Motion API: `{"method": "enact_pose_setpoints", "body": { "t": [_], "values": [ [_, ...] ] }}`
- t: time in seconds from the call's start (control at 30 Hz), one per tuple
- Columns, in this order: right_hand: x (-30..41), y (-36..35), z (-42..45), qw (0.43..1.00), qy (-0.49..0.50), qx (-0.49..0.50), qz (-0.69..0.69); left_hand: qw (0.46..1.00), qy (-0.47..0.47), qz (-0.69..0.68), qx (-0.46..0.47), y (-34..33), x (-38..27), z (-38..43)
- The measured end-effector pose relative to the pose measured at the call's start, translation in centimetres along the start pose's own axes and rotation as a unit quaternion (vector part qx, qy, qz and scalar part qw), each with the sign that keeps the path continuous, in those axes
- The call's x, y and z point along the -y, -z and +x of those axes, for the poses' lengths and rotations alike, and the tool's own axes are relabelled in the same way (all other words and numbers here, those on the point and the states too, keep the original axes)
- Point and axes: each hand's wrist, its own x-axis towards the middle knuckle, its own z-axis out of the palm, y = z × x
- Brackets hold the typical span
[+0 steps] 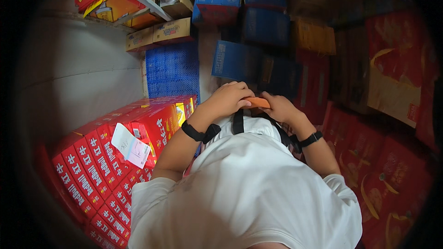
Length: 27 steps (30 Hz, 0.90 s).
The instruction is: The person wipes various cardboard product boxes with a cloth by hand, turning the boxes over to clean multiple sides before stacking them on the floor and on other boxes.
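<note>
My left hand point(230, 97) and my right hand point(279, 106) are close together in front of my waist. Between them is a smooth orange object point(258, 102), its ends covered by my fingers, so I cannot tell exactly what it is. Both hands have their fingers curled on it. A black strap point(238, 121) hangs just below, over my white shirt point(242, 166). Beyond my fingers sit a blue carton point(237, 60) and a darker blue carton point(281, 74).
Red Bull cartons point(93, 169) are stacked at the left, with a paper slip point(130, 145) on them. Blue plastic slatted flooring point(172, 65) lies ahead. More blue cartons point(219, 0) stand farther off. Red gift boxes point(377, 169) crowd the right side.
</note>
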Motion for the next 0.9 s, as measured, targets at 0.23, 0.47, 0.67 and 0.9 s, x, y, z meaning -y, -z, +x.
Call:
{"method": "enact_pose_setpoints", "body": {
  "t": [0.23,0.47,0.67,0.9],
  "values": [
    [-3.3,-1.5,-1.9,0.973,-0.225,-0.048,-0.001,0.996,0.014,-0.004,-0.086,4.4,8.7,-0.4],
    [2.3,0.5,-1.9,0.925,-0.372,-0.043,0.07,0.993,0.068,-0.099,-0.007,7.1,16.9,-2.3],
    [7.7,1.2,-0.4,0.918,-0.264,-0.173,0.239,0.99,0.061,-0.083,0.091,9.9,15.2,1.2],
    [11.3,4.2,2.9,0.873,-0.026,-0.144,0.464,0.98,-0.12,-0.097,0.126,12.9,7.5,5.1]
  ]
}}
